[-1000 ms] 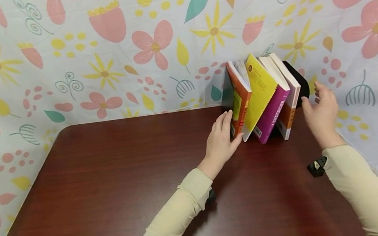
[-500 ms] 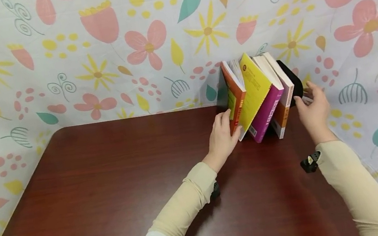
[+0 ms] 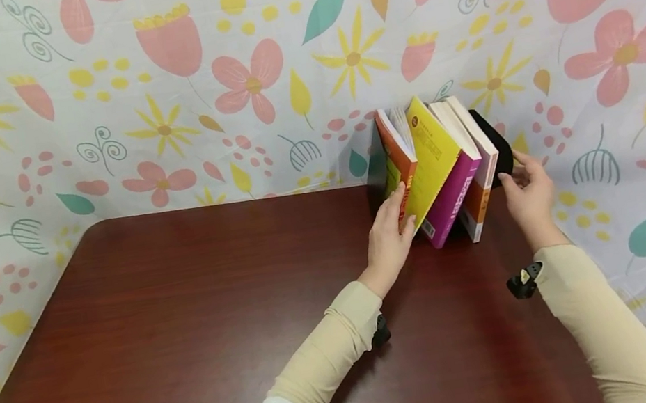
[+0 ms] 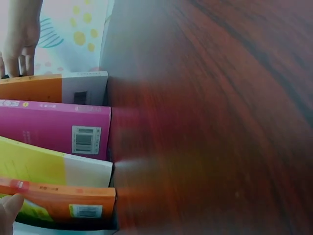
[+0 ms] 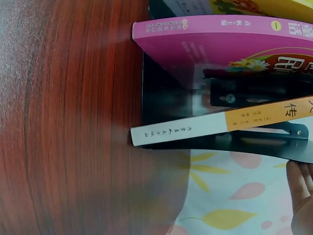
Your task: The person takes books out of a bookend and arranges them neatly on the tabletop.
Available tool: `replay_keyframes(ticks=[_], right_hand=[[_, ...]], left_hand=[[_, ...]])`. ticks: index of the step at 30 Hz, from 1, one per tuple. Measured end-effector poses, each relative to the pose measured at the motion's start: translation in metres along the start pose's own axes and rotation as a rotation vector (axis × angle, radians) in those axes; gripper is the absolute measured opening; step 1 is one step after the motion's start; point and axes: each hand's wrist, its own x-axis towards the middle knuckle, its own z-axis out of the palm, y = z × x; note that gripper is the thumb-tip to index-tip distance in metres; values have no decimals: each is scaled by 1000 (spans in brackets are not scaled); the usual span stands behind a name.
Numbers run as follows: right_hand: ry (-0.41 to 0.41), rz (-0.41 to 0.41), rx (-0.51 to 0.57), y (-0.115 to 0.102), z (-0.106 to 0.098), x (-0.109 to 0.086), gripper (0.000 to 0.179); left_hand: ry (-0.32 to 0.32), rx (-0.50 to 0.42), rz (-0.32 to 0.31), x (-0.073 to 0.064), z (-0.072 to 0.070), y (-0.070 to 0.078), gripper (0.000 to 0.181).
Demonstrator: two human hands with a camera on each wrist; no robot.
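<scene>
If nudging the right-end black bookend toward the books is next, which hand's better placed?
Right, I'd say. The right hand is at that black bookend, on its outer side. The left hand is at the orange book, toward the row's other end, with the purple book between.

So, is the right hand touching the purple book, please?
Apart: the head view shows the black bookend between the right hand and the purple book.

The table (image 3: 221, 316) you work at shows wood grain under a smooth, semi-gloss finish. Your books (image 3: 434, 152) are paper, with smooth, lightly glossy covers (image 5: 205, 49) and matt page edges (image 3: 454, 124). The black bookend (image 3: 498, 144) appears to be smooth metal. Your sleeves (image 3: 318, 368) and the printed backdrop (image 3: 149, 67) read as matt, creased cloth.
</scene>
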Motion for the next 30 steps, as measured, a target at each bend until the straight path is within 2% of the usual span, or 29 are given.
replay_keyframes(ticks=[10,17,22,30], right_hand=[[67,-99,48,3,0,-8,37],[60,-105,51,4,1,-8,36],[68,-129,46,5,4,-6,35],[88,-98,39,0,6,-5,36]], left_hand=[[33,7,-40,-2,19,-8,64],[29,30,-33,-2,25,-12,65],[35,52,1,1,29,-14,66],[66,28,23,9,32,-16,66]])
